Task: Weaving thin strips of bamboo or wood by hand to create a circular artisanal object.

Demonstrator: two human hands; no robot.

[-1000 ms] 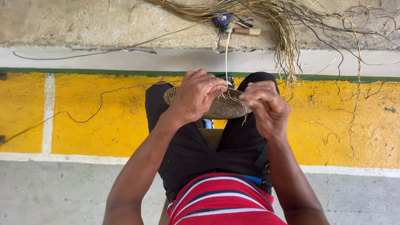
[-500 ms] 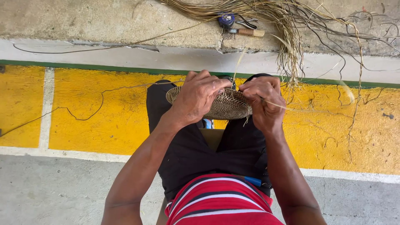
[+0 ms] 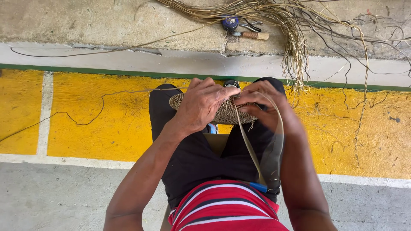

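**Woven disc held over the knees, both hands at its rim**

Woven disc, flat and round, made of coiled straw-coloured fibre, sits on top of the person's knees, over black trousers. The left hand lies across the disc's near left part, fingers curled down and pinched tight at the rim toward the middle. The right hand grips the disc's right edge, fingers closed around it and meeting the left fingertips at the top centre. A long pale fibre strip loops out from the right hand, arcs over the wrist and runs down toward the waist; its motion blurs it, so where it ends cannot be told.

Below the hands a red shirt with white and dark stripes fills the bottom of the view. The knees rest over a yellow-painted band of floor, edged with white lines and a thin green stripe. Beyond it, on a raised concrete ledge, lies a bundle of dry fibres, with loose strands trailing down over the yellow. Beside the bundle lie a wooden-handled tool and a small blue round object.
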